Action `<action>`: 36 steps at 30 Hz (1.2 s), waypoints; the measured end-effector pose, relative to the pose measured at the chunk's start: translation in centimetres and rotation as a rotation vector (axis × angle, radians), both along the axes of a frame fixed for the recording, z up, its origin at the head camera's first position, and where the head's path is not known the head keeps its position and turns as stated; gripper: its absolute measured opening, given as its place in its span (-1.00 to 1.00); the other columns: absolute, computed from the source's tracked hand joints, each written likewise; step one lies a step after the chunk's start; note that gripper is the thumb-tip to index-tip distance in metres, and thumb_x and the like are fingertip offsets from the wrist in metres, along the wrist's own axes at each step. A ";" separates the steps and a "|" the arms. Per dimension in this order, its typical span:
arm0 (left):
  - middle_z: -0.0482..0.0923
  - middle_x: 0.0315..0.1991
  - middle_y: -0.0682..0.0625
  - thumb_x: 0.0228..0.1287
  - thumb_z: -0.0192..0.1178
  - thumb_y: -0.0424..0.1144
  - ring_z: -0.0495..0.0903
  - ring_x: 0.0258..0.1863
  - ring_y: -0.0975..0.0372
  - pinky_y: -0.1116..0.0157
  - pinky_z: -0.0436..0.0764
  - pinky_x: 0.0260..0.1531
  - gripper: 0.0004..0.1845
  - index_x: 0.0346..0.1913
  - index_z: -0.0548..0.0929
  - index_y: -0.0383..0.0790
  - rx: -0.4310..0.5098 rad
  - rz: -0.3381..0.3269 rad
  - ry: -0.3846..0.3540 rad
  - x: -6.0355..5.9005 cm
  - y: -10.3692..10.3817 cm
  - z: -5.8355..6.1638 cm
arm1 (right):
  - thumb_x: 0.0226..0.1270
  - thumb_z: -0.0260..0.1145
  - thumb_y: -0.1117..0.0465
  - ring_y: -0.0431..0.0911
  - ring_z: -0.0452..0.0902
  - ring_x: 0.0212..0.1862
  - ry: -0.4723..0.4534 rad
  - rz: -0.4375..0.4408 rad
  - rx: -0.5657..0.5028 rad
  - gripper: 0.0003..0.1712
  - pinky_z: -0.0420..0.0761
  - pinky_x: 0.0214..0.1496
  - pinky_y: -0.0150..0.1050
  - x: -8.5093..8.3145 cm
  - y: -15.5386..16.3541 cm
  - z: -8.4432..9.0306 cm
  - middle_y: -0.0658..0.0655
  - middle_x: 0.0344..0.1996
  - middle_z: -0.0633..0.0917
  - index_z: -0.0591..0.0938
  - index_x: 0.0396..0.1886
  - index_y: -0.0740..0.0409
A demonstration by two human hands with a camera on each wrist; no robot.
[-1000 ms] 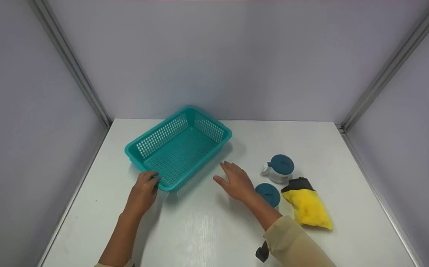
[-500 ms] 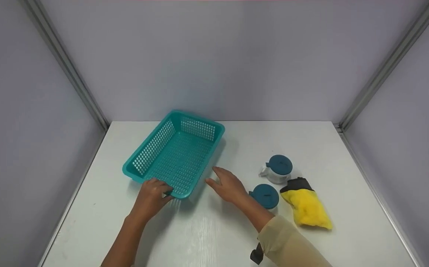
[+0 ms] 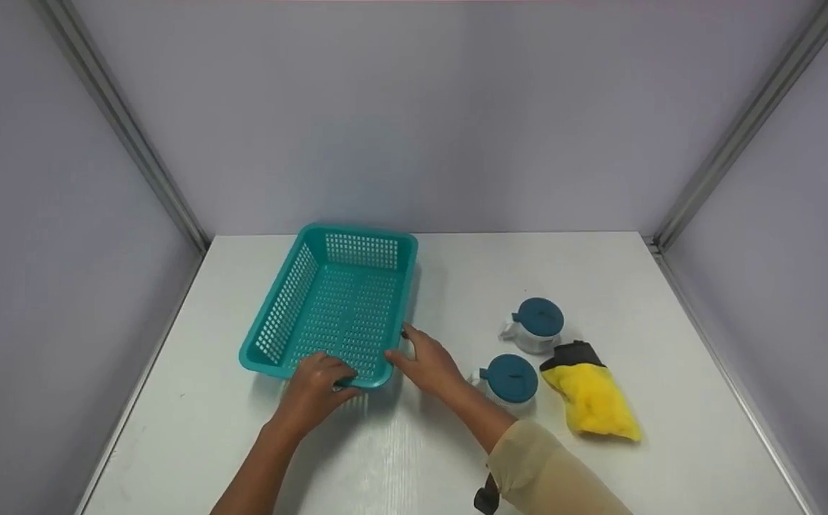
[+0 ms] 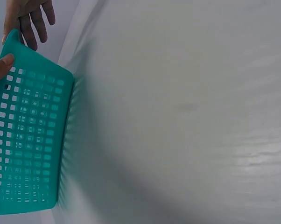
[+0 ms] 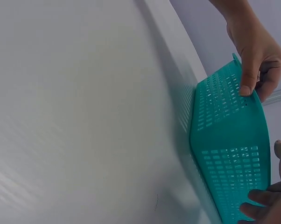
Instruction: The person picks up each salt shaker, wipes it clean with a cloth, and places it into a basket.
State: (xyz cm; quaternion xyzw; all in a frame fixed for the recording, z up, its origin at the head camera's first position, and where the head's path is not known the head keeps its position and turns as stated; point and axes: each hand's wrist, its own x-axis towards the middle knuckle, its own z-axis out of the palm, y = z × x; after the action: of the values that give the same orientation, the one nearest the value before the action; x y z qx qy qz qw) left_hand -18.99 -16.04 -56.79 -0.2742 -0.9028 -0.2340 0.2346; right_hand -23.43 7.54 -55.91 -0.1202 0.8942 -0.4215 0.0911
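A teal plastic basket (image 3: 348, 307) with perforated walls stands on the white table, its long side running away from me. My left hand (image 3: 314, 390) grips its near rim, fingers inside and thumb outside; the right wrist view shows the thumb (image 5: 247, 84) pressed on the outer wall. At the near right corner is my right hand (image 3: 425, 365), thumb at the rim and fingers extended along the outer side. Those fingers (image 4: 38, 23) hang straight beside the corner in the left wrist view. Nothing lies in the basket.
To the right stand two light-coloured mugs with blue lids, one nearer (image 3: 513, 379) and one farther (image 3: 539, 322). A yellow and black cloth item (image 3: 593, 397) lies beside them. Grey walls enclose the table (image 3: 149, 429) at the back and sides.
The basket has turned so its long side points away from me, its near end shifting right with my left hand. My right hand has moved left to the basket's near right corner.
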 end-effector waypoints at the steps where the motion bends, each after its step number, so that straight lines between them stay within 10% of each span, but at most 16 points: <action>1: 0.75 -0.32 0.17 -0.17 0.60 -0.10 0.57 -0.24 0.30 0.27 0.59 -0.21 -0.67 -0.24 0.80 -0.03 0.002 -0.005 -0.002 0.0 0.0 -0.1 | 0.34 0.19 -0.33 0.04 0.28 0.45 -0.005 -0.004 -0.011 -0.08 0.34 0.42 0.11 0.0 -0.1 -0.1 0.11 0.39 0.44 0.18 0.54 -0.01; 10: 0.72 -0.22 0.07 0.03 0.50 -0.05 0.59 -0.11 0.21 0.15 0.63 -0.06 -0.68 -0.18 0.78 -0.13 0.112 0.043 -0.043 -0.6 -1.7 0.4 | 0.39 0.24 -0.15 0.04 0.41 0.35 -0.014 -0.013 -0.115 -0.15 0.44 0.34 0.11 -0.5 -0.5 -0.7 0.17 0.29 0.53 0.16 0.55 0.01; 16: 0.61 0.02 -0.17 0.22 0.38 -0.21 0.51 0.11 -0.05 -0.11 0.49 0.11 -0.68 -0.03 0.69 -0.33 0.117 0.373 -0.041 -1.9 -5.0 0.5 | 0.40 0.25 -0.10 0.04 0.43 0.33 -0.039 -0.013 -0.164 -0.13 0.46 0.33 0.06 -0.5 -0.6 -0.7 0.20 0.26 0.56 0.13 0.56 0.05; 23: 0.33 0.29 -0.39 0.32 0.25 -0.25 0.29 0.29 -0.25 -0.27 0.37 0.16 -0.47 0.25 0.45 -0.51 0.183 0.728 -0.267 -2.3 -8.6 0.2 | 0.41 0.26 -0.05 0.05 0.46 0.31 -0.056 -0.012 -0.211 -0.15 0.46 0.34 0.05 -0.3 -0.5 -1.0 0.21 0.20 0.59 0.14 0.54 0.13; 29: 0.39 0.27 -0.44 0.49 0.04 -0.19 0.42 0.24 -0.26 -0.17 0.49 0.14 -0.46 0.34 0.34 -0.52 0.371 0.751 -0.557 -2.2 -9.6 0.1 | 0.41 0.27 0.11 0.02 0.57 0.17 -0.090 -0.029 -0.303 -0.21 0.58 0.21 -0.06 -0.3 -0.6 -1.1 0.19 0.09 0.63 0.18 0.52 0.19; 36: 0.59 0.05 -0.43 0.44 0.03 -0.22 0.67 -0.06 -0.15 -0.04 0.67 -0.09 -0.55 0.19 0.51 -0.54 0.492 0.748 -0.606 -1.9 -9.5 0.4 | 0.38 0.29 0.15 -0.07 0.63 0.07 -0.164 -0.057 -0.375 -0.22 0.66 0.09 -0.17 -0.4 -0.7 -1.2 0.28 0.05 0.61 0.21 0.51 0.18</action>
State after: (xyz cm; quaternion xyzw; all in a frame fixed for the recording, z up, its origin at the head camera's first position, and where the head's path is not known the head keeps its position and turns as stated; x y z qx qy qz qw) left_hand -20.91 -25.56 -56.41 0.2089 -0.8845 -0.4076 0.0883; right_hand -23.85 6.86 -57.06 -0.0748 0.7928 -0.5913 0.1276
